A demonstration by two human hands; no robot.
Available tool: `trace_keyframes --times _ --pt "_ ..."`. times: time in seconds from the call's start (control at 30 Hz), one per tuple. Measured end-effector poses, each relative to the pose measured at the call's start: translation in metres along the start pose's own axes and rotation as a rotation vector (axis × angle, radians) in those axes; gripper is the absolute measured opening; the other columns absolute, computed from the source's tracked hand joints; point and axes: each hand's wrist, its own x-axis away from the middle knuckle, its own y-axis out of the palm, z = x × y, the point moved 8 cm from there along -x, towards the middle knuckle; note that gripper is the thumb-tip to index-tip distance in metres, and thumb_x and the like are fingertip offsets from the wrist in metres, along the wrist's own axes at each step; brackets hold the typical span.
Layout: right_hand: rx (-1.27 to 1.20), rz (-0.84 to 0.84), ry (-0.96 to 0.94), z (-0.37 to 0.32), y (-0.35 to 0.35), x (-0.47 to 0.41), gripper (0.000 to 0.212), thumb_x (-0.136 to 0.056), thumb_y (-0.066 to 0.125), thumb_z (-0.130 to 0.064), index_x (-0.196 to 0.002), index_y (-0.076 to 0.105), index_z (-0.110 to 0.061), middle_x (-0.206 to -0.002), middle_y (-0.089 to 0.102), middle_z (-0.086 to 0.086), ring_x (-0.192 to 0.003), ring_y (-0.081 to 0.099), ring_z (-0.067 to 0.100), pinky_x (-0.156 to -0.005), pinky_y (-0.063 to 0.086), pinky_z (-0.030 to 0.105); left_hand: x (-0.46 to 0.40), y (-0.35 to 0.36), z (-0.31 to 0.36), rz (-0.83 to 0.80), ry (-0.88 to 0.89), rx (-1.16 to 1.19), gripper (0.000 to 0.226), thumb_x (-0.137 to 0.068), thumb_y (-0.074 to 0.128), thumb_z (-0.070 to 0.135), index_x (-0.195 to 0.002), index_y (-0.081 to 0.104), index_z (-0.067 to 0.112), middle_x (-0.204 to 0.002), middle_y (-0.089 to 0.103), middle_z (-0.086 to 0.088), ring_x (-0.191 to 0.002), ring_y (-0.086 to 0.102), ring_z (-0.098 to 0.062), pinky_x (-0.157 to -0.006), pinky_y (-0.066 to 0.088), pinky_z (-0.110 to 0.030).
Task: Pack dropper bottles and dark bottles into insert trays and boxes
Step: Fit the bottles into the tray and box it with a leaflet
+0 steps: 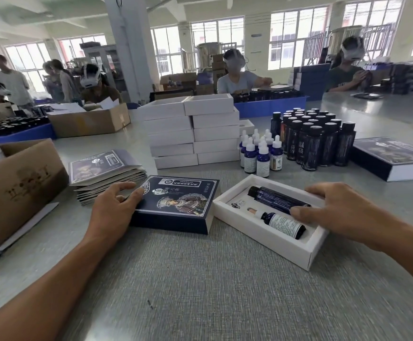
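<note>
One white insert tray (269,232) sits on the table, right of centre, already filled: a dark bottle (278,200) lies in the far slot, a dropper bottle (283,223) in the near one. Right hand (336,207) rests on the tray's right end, fingers fairly straight, thumb on the dropper bottle's label. Left hand (116,205) grips the corner of the printed navy box (176,205) just beside the tray. Boxing looks next. Stacked empty trays (193,134) and standing bottles (299,141) behind suggest many sets remain.
</note>
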Motion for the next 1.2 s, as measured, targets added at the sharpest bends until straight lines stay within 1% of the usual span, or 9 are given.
trace_keyframes --times 0.1,0.23,0.33,0.47,0.7,0.83,0.97,1.1,1.2 --pt "-0.014 0.021 0.009 0.001 -0.001 -0.001 0.046 -0.078 0.075 -0.049 -0.114 0.063 -0.024 -0.091 0.064 -0.013 -0.082 0.061 0.006 -0.063 0.042 0.025 0.000 0.001 -0.001 0.006 0.002 0.016 0.033 -0.090 0.066 0.043 -0.118 0.065 0.025 -0.097 0.071 -0.007 -0.089 0.067 -0.020 -0.074 0.052 -0.033" --pt "-0.015 0.039 0.017 0.003 -0.002 -0.001 0.044 -0.079 0.075 -0.048 -0.114 0.063 -0.025 -0.091 0.065 -0.011 -0.081 0.062 0.007 -0.064 0.043 0.026 -0.001 0.001 -0.002 0.011 0.009 0.013 0.032 -0.090 0.066 0.043 -0.117 0.066 0.025 -0.095 0.071 -0.004 -0.084 0.067 -0.015 -0.065 0.048 -0.025" --pt "-0.010 0.027 0.017 0.003 -0.003 -0.001 0.049 -0.079 0.074 -0.049 -0.119 0.062 -0.023 -0.094 0.063 -0.012 -0.083 0.060 0.006 -0.063 0.042 0.024 -0.002 0.002 -0.003 0.010 0.010 0.012 0.032 -0.090 0.066 0.043 -0.117 0.066 0.024 -0.094 0.071 -0.004 -0.085 0.067 -0.016 -0.066 0.048 -0.027" --pt "-0.009 -0.021 0.006 0.002 -0.002 -0.002 0.061 -0.079 0.073 -0.052 -0.129 0.058 -0.019 -0.100 0.061 -0.013 -0.088 0.058 0.004 -0.068 0.042 0.026 -0.003 0.001 -0.003 0.030 0.022 0.016 0.030 -0.090 0.067 0.042 -0.113 0.068 0.024 -0.084 0.071 -0.003 -0.077 0.067 -0.015 -0.064 0.046 -0.029" --pt "0.045 0.015 0.042 -0.001 0.001 0.000 0.062 -0.080 0.071 -0.055 -0.129 0.057 -0.017 -0.099 0.061 -0.009 -0.088 0.059 0.008 -0.077 0.050 0.035 -0.007 0.001 -0.011 0.067 -0.008 -0.003 0.028 -0.088 0.067 0.046 -0.109 0.070 0.026 -0.092 0.071 -0.003 -0.090 0.066 -0.019 -0.073 0.049 -0.034" --pt "0.099 0.002 0.031 -0.003 0.002 0.002 0.066 -0.080 0.069 -0.058 -0.131 0.055 -0.018 -0.097 0.060 -0.008 -0.088 0.059 0.010 -0.077 0.049 0.034 -0.008 0.002 -0.016 0.090 -0.051 0.040 0.022 -0.087 0.070 0.045 -0.102 0.070 0.029 -0.094 0.071 0.000 -0.091 0.065 -0.016 -0.068 0.045 -0.028" --pt "0.094 -0.032 -0.018 -0.007 0.005 0.003 0.063 -0.079 0.071 -0.057 -0.129 0.057 -0.020 -0.096 0.060 -0.012 -0.087 0.059 0.005 -0.076 0.046 0.032 -0.006 -0.001 -0.022 0.157 -0.137 0.200 0.012 -0.085 0.075 0.037 -0.094 0.068 0.032 -0.093 0.071 0.000 -0.083 0.065 -0.013 -0.062 0.043 -0.024" --pt "0.054 -0.060 -0.044 -0.011 0.006 0.004 0.060 -0.078 0.072 -0.055 -0.127 0.059 -0.022 -0.100 0.064 -0.013 -0.089 0.060 0.004 -0.078 0.048 0.031 0.001 -0.006 -0.019 0.223 -0.153 0.263 0.022 -0.087 0.073 0.033 -0.108 0.068 0.029 -0.094 0.071 -0.001 -0.080 0.065 -0.010 -0.062 0.044 -0.022" --pt "-0.021 -0.085 -0.072 -0.017 0.012 0.005 0.047 -0.080 0.073 -0.049 -0.118 0.062 -0.025 -0.098 0.067 -0.012 -0.086 0.064 0.005 -0.072 0.048 0.026 0.009 0.002 0.001 0.161 -0.050 0.183 0.030 -0.092 0.067 0.037 -0.120 0.063 0.030 -0.096 0.071 0.000 -0.087 0.067 -0.016 -0.069 0.052 -0.029"
